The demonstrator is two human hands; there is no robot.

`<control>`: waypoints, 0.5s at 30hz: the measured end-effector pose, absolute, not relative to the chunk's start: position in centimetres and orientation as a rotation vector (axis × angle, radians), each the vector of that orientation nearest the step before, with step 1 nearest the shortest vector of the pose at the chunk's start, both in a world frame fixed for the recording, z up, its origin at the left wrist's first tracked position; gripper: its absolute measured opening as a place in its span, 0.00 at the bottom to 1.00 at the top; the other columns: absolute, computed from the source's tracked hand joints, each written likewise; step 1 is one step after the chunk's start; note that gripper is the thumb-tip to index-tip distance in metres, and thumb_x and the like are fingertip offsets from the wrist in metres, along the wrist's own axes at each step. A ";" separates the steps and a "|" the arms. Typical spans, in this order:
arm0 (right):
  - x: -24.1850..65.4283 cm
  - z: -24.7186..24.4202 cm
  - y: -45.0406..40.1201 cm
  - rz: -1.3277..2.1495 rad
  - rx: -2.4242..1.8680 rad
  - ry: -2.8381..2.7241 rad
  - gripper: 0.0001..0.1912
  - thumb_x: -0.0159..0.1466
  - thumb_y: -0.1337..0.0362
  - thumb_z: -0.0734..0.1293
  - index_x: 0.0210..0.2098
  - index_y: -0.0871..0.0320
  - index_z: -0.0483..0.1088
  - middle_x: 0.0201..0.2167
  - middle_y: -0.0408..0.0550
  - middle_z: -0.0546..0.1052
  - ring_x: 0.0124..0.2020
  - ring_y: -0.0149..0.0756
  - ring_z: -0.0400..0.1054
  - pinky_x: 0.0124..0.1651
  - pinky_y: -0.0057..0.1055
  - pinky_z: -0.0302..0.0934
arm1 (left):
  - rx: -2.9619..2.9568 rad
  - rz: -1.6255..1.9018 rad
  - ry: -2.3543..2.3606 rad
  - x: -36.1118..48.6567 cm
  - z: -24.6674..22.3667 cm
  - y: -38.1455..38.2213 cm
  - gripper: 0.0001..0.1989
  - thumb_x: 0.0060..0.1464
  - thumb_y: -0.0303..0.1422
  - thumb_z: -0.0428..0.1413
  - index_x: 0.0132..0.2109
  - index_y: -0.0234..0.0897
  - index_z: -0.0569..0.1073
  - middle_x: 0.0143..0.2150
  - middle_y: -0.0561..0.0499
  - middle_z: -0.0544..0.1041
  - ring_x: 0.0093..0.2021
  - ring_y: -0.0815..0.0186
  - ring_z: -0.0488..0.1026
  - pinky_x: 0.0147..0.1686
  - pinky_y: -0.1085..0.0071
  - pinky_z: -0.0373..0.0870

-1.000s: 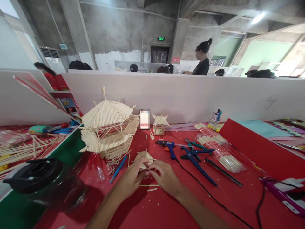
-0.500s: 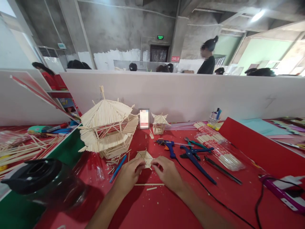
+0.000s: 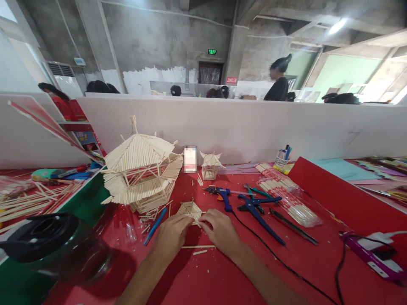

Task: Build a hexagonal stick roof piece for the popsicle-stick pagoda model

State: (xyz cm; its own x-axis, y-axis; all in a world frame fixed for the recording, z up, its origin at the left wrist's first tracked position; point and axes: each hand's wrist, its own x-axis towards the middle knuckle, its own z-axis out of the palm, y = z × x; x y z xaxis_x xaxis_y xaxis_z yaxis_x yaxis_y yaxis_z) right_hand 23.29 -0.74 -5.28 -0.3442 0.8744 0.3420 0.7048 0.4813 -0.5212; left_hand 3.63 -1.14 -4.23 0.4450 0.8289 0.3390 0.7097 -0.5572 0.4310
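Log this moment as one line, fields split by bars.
left hand: at stick frame, grip unclear | right hand: at stick frame, grip unclear | glue gun: on table

A white partition point(image 3: 241, 127) ran behind the red tabletop point(image 3: 210, 290). Beyond it, a grey wall point(image 3: 152, 38) held 1 dark door point(image 3: 210, 73) beneath a green exit sign point(image 3: 212, 51); 1 ceiling light point(image 3: 337, 26) glowed at upper right.

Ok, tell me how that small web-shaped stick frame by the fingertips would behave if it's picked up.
The stick frame is probably light for its size, being thin sticks with gaps between them. It may feel fairly stiff, since spokes tie its rings together, yet the slender ends jutting past its rim could snap. Its angular outline makes rolling unlikely.
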 end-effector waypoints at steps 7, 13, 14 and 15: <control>23.3 -5.5 -0.7 0.387 -1.304 -2.107 0.06 0.67 0.65 0.67 0.38 0.53 0.78 0.35 0.46 0.78 0.38 0.36 0.72 0.42 0.29 0.62 | 2.467 0.873 1.433 3.8 -4.3 -1.2 0.15 0.67 0.32 0.45 0.41 0.41 0.77 0.39 0.49 0.79 0.39 0.65 0.75 0.40 0.72 0.69; 22.8 -5.8 -0.6 0.417 -1.310 -2.036 0.05 0.65 0.67 0.69 0.37 0.54 0.79 0.34 0.45 0.79 0.37 0.35 0.72 0.40 0.27 0.62 | 2.342 0.970 1.538 3.8 -4.7 -1.2 0.10 0.65 0.35 0.48 0.48 0.42 0.72 0.40 0.51 0.81 0.39 0.63 0.77 0.38 0.71 0.72; 22.7 -5.8 -0.7 0.418 -1.306 -2.025 0.05 0.64 0.67 0.69 0.36 0.54 0.79 0.34 0.45 0.79 0.37 0.35 0.72 0.40 0.28 0.61 | 2.327 0.972 1.551 3.8 -4.6 -1.2 0.10 0.65 0.35 0.48 0.48 0.42 0.71 0.39 0.52 0.81 0.39 0.63 0.78 0.38 0.70 0.72; 22.7 -5.8 -0.7 0.420 -1.300 -2.015 0.05 0.64 0.68 0.69 0.36 0.55 0.79 0.34 0.45 0.79 0.37 0.35 0.72 0.40 0.28 0.61 | 2.315 0.972 1.562 3.8 -4.5 -1.2 0.09 0.64 0.36 0.48 0.48 0.43 0.71 0.38 0.52 0.81 0.38 0.63 0.78 0.38 0.70 0.72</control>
